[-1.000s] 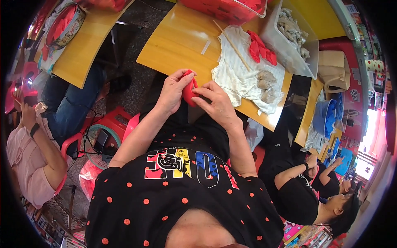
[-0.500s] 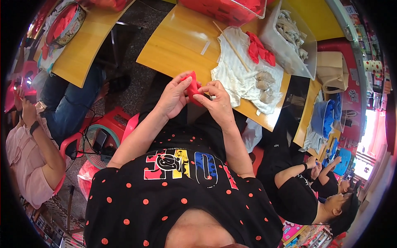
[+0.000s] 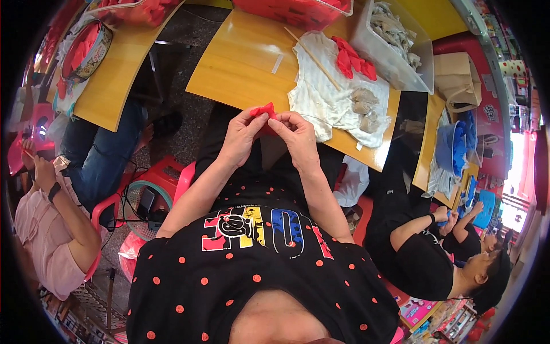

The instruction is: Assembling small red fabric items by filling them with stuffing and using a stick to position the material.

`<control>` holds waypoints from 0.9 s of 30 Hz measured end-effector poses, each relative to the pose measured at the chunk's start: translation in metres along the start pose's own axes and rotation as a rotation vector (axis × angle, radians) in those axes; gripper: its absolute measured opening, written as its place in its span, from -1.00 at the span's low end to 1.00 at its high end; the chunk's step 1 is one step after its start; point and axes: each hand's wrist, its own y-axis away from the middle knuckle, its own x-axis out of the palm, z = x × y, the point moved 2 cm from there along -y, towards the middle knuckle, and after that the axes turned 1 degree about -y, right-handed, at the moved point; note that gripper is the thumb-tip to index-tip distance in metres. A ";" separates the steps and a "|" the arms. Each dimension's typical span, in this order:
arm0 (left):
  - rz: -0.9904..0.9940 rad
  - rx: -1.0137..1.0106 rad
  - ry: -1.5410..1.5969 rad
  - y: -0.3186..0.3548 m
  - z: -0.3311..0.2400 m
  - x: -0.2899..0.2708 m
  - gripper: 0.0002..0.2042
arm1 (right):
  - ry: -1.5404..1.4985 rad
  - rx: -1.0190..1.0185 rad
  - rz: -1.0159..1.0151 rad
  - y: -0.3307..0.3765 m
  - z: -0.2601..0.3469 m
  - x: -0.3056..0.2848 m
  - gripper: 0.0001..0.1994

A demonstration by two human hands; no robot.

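Between my two hands, above my lap, is a small piece of red cloth. My left hand pinches it with thumb and fingers. My right hand grips its other side, with thumb and index finger pressed together near its edge. Part of the piece is hidden behind my fingers. On the wooden table ahead lies a white cloth. It bears a thin wooden stick, crumpled red pieces and several greyish-beige wads.
A clear bin of grey-beige pieces stands at the table's far right, beside a red-filled bin. A co-worker sits at left; others sit at right. A red stool with a green basket stands left of me.
My hands have drawn level and turned the red cloth, so less of it shows between them. The view has shifted slightly.
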 end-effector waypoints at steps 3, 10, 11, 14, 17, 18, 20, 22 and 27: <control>-0.040 0.021 -0.091 -0.002 0.003 -0.005 -0.78 | 0.252 -0.035 -0.055 0.015 0.023 0.003 -0.81; -0.016 -0.026 -0.028 0.001 -0.005 0.001 -0.78 | 0.058 -0.076 -0.099 0.014 0.018 -0.022 -0.94; 0.007 -0.101 0.043 0.001 -0.007 0.001 -0.78 | 0.056 -0.074 -0.100 0.015 0.019 -0.026 -0.94; 0.028 -0.197 -0.037 0.003 -0.013 0.003 -0.74 | 0.433 -0.483 0.096 0.019 0.034 -0.026 -0.82; 0.097 -0.320 -0.110 0.006 -0.015 0.009 -0.73 | 0.577 -0.603 0.252 0.024 0.041 -0.025 -0.78; 0.108 -0.371 -0.155 0.006 -0.014 0.010 -0.72 | 0.652 -0.678 0.283 0.023 0.041 -0.024 -0.72; 0.134 -0.413 -0.170 0.006 -0.014 0.008 -0.72 | 0.794 -0.762 0.283 0.023 0.046 -0.025 -0.73; 0.162 -0.456 -0.185 0.005 -0.014 0.005 -0.72 | 0.938 -0.843 0.280 0.023 0.047 -0.026 -0.74; 0.192 -0.541 -0.425 0.002 -0.015 0.007 -0.72 | 1.134 -1.014 0.384 0.020 0.040 -0.031 -0.80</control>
